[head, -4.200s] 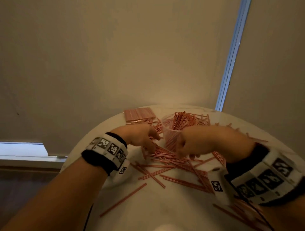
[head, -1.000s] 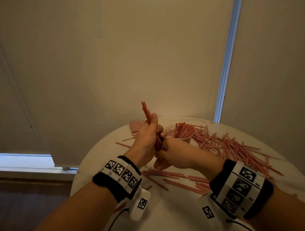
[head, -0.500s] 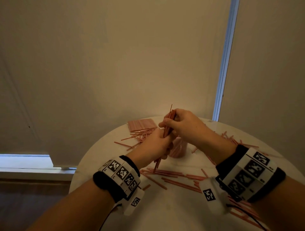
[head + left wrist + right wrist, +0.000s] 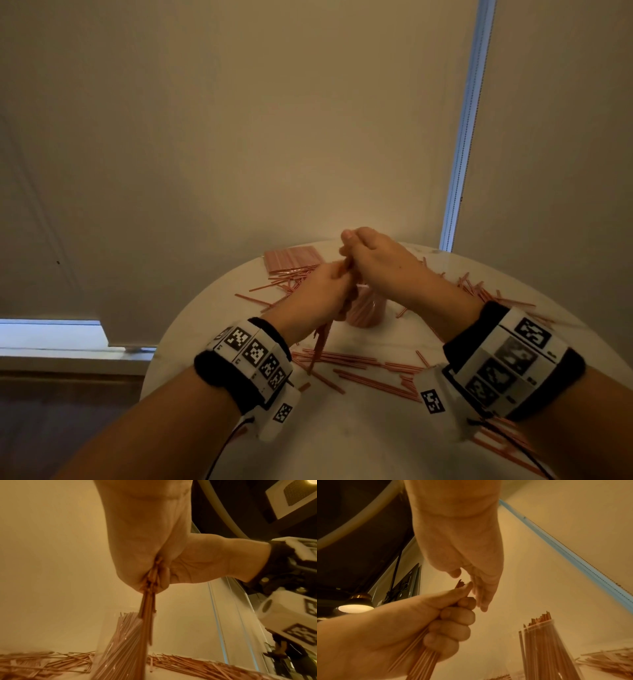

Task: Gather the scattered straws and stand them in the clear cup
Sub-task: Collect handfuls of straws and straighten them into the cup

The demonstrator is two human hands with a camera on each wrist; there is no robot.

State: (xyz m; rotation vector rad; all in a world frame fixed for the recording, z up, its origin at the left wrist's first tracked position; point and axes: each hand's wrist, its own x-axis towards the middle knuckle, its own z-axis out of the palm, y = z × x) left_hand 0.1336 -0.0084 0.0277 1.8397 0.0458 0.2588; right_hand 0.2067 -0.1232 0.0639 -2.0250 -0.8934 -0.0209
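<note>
My left hand grips a bundle of thin red-and-white straws in a fist, tilted, with the lower ends hanging toward the table. The same bundle shows in the right wrist view, its top ends poking out of the left hand. My right hand is over those ends, its fingers straight and its thumb apart. Just behind both hands stands the clear cup, packed with upright straws. It appears as the cup and the cup in the wrist views.
Loose straws lie on the round white table in front of the cup, with more at the right and far left. A flat pack of straws sits at the back edge. A blind hangs close behind.
The right hand moved from beneath the left hand up over the bundle's top. The top ends that stuck out above it half a second ago are now covered.
</note>
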